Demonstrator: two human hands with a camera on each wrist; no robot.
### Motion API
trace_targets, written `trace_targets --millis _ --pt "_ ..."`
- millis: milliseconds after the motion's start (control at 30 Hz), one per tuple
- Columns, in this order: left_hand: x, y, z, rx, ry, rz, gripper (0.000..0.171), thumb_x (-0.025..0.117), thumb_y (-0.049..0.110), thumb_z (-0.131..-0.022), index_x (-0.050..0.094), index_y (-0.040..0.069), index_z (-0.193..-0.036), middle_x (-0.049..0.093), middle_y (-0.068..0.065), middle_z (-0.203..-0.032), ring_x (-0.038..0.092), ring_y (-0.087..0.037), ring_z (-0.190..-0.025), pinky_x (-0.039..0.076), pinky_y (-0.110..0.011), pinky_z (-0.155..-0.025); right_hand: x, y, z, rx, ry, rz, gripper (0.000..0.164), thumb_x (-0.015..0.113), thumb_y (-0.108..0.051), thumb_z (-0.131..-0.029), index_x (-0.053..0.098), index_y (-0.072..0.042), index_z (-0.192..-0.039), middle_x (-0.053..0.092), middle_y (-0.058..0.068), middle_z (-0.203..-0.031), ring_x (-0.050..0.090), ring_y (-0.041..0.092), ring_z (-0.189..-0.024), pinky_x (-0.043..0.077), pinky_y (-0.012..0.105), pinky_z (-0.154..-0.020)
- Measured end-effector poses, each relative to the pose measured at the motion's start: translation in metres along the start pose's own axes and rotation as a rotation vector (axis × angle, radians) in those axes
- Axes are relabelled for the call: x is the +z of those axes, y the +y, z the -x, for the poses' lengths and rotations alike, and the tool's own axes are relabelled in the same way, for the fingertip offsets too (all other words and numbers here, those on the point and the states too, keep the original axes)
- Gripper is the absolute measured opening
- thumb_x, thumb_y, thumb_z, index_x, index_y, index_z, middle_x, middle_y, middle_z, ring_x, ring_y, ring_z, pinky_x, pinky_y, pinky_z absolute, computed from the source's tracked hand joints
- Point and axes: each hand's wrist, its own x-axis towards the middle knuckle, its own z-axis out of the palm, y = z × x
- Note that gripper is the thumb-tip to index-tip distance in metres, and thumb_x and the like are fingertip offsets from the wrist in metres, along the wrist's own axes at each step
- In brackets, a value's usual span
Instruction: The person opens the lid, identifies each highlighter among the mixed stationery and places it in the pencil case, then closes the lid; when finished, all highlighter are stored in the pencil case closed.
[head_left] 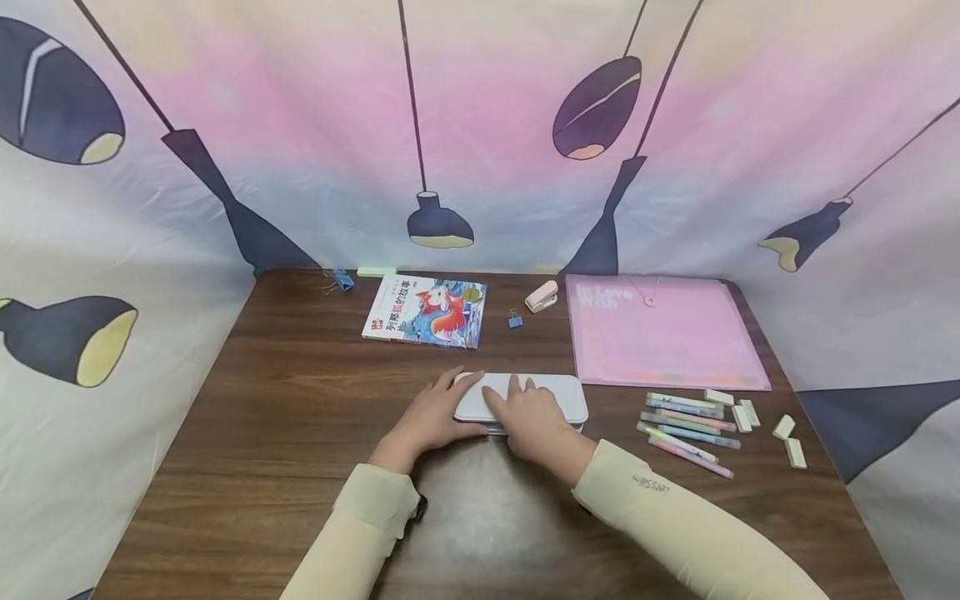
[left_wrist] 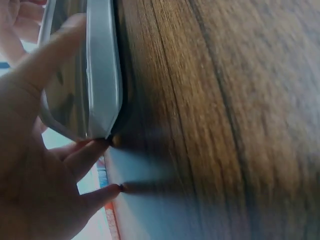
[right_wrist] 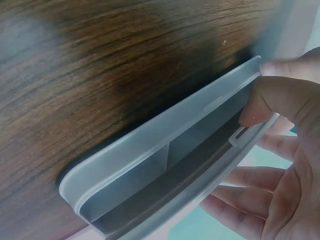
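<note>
White, round-cornered rectangular plastic-looking case (head_left: 468, 407): mid-table, directly in front of the person. Smooth opaque lid, lifted a bit along the near edge. Base (right_wrist: 150, 137) is frosted, semi-translucent, thin-walled, with an upright divider (right_wrist: 166, 159) inside. Small raised loop-shaped latch (right_wrist: 235, 141) on the lid's near edge.

Left hand (head_left: 427, 417): fingers apart, gripping the case's left end. Thumb lies along the near side, blurred in the left wrist view; a fingertip reaches onto the lid, others touch the base's end corner. Spread between thumb and fingers roughly spans the end of the case.

Right hand (head_left: 536, 421): thumb bent into the gap beside the latch, other fingers over the lid's outer face, slightly apart. Lid edge is pinched between them.

Surface: dark brown wood-grain table (head_left: 300, 417), semi-gloss, streaky. Behind the case: glossy paperback with a red fox cover (head_left: 427, 312), pale pink rounded stapler (head_left: 542, 296), 2 blue metal binder clips (head_left: 515, 318), 1 near the stapler and 1 at the far left.

Right side: flat translucent pink plastic folder (head_left: 663, 333), slim pastel pens (head_left: 697, 436) in a loose row, small white rectangular blocks (head_left: 795, 452) beside them.
</note>
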Motion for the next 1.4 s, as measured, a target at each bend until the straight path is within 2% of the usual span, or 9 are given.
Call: trace_targets --millis 133,233,367,467,633,733,833,1067,1400 --pt "0.000 -0.006 0.000 0.023 0.017 0.061 0.086 0.068 0.047 -0.074 0.017 0.037 -0.143 0.028 -0.005 -0.144 0.031 -0.029 -0.129 0.024 -0.054 -0.101 -0.004 0.002 -0.002 0.010 -0.026 -0.043 0.060 0.063 -0.022 -0.074 0.041 -0.021 -0.130 0.052 0.024 -0.122 0.056 0.039 -0.101 0.050 0.046 -0.068" --pt "-0.001 -0.008 -0.001 0.022 0.039 0.133 0.098 0.074 0.039 -0.071 0.008 0.040 -0.143 0.029 -0.001 -0.144 0.031 -0.024 -0.129 0.023 -0.050 -0.103 -0.009 0.007 -0.002 0.011 -0.013 -0.087 0.052 0.065 -0.022 -0.072 0.048 -0.020 -0.122 0.060 0.018 -0.110 0.061 0.034 -0.086 0.050 0.043 -0.059" --pt "-0.003 -0.007 -0.002 -0.015 0.062 0.219 0.109 0.078 0.037 -0.066 0.000 0.044 -0.141 0.027 0.001 -0.146 0.032 -0.030 -0.128 0.028 -0.052 -0.100 -0.018 0.018 -0.002 0.033 0.039 -0.134 0.037 0.067 -0.024 -0.068 0.056 -0.018 -0.103 0.062 0.004 -0.081 0.055 0.021 -0.057 0.043 0.037 -0.046" --pt "-0.004 -0.006 -0.003 -0.060 0.067 0.242 0.113 0.079 0.039 -0.064 -0.003 0.044 -0.141 0.030 -0.003 -0.144 0.034 -0.036 -0.126 0.031 -0.053 -0.097 -0.026 0.028 -0.002 0.058 0.077 -0.162 0.031 0.064 -0.023 -0.068 0.059 -0.019 -0.099 0.060 -0.001 -0.077 0.051 0.017 -0.053 0.040 0.034 -0.045" --pt "-0.005 -0.005 -0.004 -0.095 0.083 0.246 0.119 0.080 0.039 -0.062 -0.009 0.041 -0.141 0.038 -0.012 -0.139 0.040 -0.034 -0.122 0.034 -0.050 -0.097 -0.035 0.046 -0.007 0.101 0.257 -0.212 0.027 0.061 -0.018 -0.073 0.067 -0.018 -0.099 0.051 0.001 -0.083 0.046 0.015 -0.064 0.037 0.027 -0.047" --pt "-0.004 -0.004 -0.005 -0.089 0.092 0.248 0.124 0.080 0.039 -0.062 -0.016 0.040 -0.139 0.042 -0.009 -0.137 0.040 -0.028 -0.123 0.032 -0.046 -0.099 -0.035 0.056 -0.012 0.124 0.402 -0.208 0.021 0.062 -0.016 -0.077 0.070 -0.019 -0.096 0.046 0.001 -0.077 0.040 0.017 -0.066 0.034 0.027 -0.050" --pt "-0.003 -0.003 -0.006 -0.083 0.094 0.256 0.126 0.081 0.038 -0.061 -0.019 0.040 -0.138 0.044 -0.005 -0.135 0.040 -0.025 -0.123 0.031 -0.044 -0.101 -0.030 0.061 -0.015 0.147 0.464 -0.220 0.021 0.061 -0.018 -0.081 0.070 -0.019 -0.100 0.049 0.001 -0.075 0.042 0.018 -0.066 0.037 0.029 -0.051" --pt "-0.002 -0.004 -0.004 -0.105 0.081 0.248 0.122 0.080 0.039 -0.062 -0.015 0.042 -0.139 0.041 -0.003 -0.138 0.040 -0.029 -0.123 0.032 -0.048 -0.098 -0.012 0.064 -0.015 0.235 0.327 -0.312 0.049 0.058 -0.030 -0.083 0.047 -0.024 -0.131 0.052 0.007 -0.107 0.054 0.024 -0.086 0.048 0.038 -0.059" --pt "-0.003 -0.006 -0.002 -0.141 0.032 0.224 0.114 0.079 0.042 -0.063 -0.001 0.031 -0.145 0.035 -0.004 -0.142 0.033 -0.028 -0.127 0.029 -0.047 -0.101 0.013 0.066 -0.007 0.263 0.148 -0.416 0.052 0.059 -0.034 -0.082 0.048 -0.020 -0.130 0.034 0.015 -0.138 0.035 0.039 -0.121 0.040 0.056 -0.084"
